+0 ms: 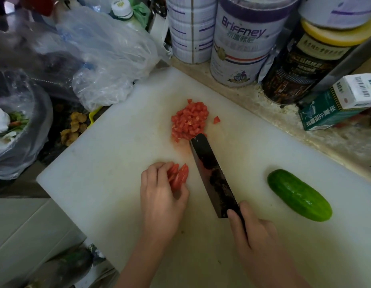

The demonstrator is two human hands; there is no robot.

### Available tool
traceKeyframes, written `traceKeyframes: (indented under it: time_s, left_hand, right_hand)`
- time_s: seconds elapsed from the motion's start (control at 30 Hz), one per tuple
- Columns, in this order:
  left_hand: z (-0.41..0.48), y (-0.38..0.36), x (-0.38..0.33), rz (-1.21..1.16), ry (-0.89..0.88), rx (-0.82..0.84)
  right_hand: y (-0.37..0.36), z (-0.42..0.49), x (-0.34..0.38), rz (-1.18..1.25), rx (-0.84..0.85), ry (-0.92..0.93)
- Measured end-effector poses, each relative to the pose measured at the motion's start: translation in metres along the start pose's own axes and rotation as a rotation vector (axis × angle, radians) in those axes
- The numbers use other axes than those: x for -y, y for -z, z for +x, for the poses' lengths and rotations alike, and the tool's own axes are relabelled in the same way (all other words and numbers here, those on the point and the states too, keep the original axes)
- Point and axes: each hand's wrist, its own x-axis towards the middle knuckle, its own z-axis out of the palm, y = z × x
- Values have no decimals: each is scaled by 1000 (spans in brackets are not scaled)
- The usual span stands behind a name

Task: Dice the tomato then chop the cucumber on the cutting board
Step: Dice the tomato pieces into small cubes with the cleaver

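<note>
1. R hand [253, 231] nr board's [97, 183] near edge: fingers wrapped on knife [211, 173] handle, blade angled toward far edge, tip at dice heap [189, 121].
2. L hand [159, 198] mid-board, fingers curled, pinching tomato slices [179, 176] just beside blade.
3. Risk, we judge: wet slices slip, fingertips meet edge; cucumber [299, 195] by right edge could roll.
4. We count: 1 knife, 1 whole cucumber, 1 dice heap + 1 stray cube [216, 119]; slices several, exact no. unclear.

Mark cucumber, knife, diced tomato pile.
cucumber [299, 195], head view, middle of its skin.
knife [210, 175], head view, flat of the blade.
diced tomato pile [189, 120], head view, centre of the heap.
</note>
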Motion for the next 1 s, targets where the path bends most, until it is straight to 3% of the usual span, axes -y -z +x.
traceKeyframes:
  time_s: [0.3, 0.6, 0.8, 1.0]
  left_hand:
    - [6, 5, 14, -61, -144, 83]
    - [21, 23, 38, -89, -288, 287]
    - [15, 30, 41, -36, -223, 188]
    - [9, 27, 38, -18, -156, 131]
  right_hand:
    - [-2, 10, -5, -122, 22, 134]
    - [-21, -5, 10, -155, 8, 98]
    - [-15, 0, 20, -230, -123, 64]
    - [-19, 1, 30, -263, -87, 50]
